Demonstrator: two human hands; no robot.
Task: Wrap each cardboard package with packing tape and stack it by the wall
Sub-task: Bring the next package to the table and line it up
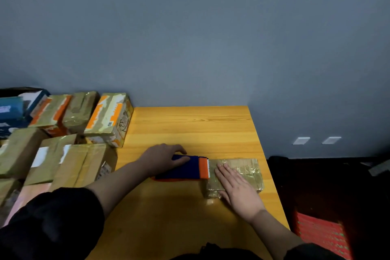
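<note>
A flat cardboard package (247, 170) covered in shiny tape lies near the right edge of the wooden table (190, 129). My right hand (236, 186) presses flat on its near left part, fingers straight. A blue and orange tape dispenser (185, 170) lies on the table, with its orange serrated end against the package's left edge. My left hand (162, 157) grips the dispenser's blue body from the far side.
Several taped cardboard boxes (63, 143) are piled on the left side of the table, some with orange print, reaching back to the grey wall (190, 38). A blue box (12, 112) sits at far left. A red patterned thing (322, 236) lies on the dark floor to the right.
</note>
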